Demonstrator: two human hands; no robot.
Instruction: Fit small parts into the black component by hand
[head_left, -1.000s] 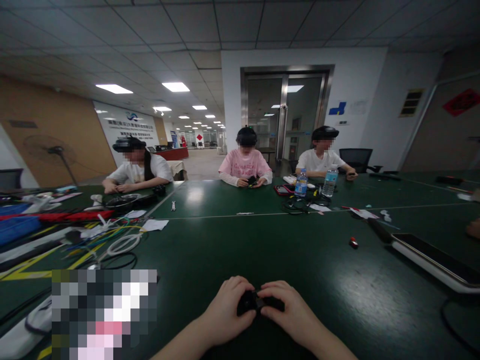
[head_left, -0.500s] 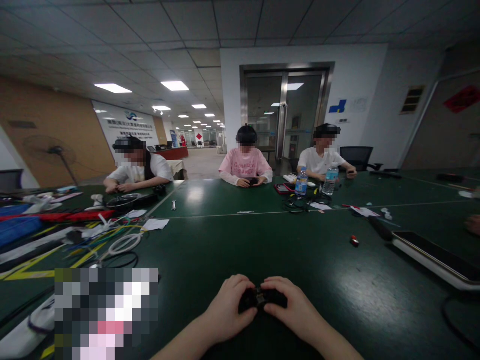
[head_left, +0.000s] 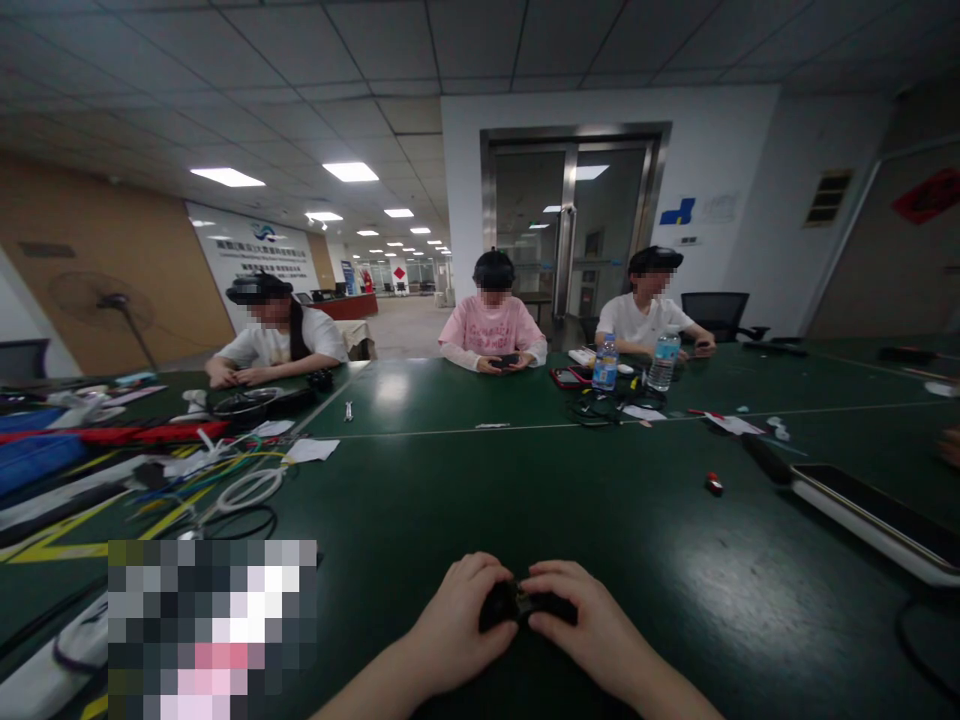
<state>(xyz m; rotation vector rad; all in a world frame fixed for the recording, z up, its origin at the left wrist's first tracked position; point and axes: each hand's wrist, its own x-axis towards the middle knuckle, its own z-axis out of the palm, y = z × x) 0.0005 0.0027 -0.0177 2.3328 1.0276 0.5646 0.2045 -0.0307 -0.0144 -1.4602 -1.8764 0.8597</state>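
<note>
Low in the middle of the head view, a small black object with a metallic middle part (head_left: 523, 602) is held between both hands, just above or on the dark green table (head_left: 420, 500). My left hand (head_left: 459, 620) curls round its left end, thumb below and fingers over the top. Its right end lies in the grip of my right hand (head_left: 592, 620), thumb likewise on the near side. The fingertips of the two hands almost meet over the middle. Much of the object is hidden by fingers, and its exact kind cannot be made out.
Cables (head_left: 251, 490), a paper sheet (head_left: 311, 450) and a blue bin (head_left: 45, 460) lie left. A small red item (head_left: 713, 484) and a long flat device (head_left: 877, 515) are right. Water bottles (head_left: 664, 360) stand farther back. Several people sit around the table, one in pink (head_left: 491, 335).
Both hands keep nearly the same place and grip. The object's middle looks slightly turned, and the right hand's fingers have shifted a little to the right.
</note>
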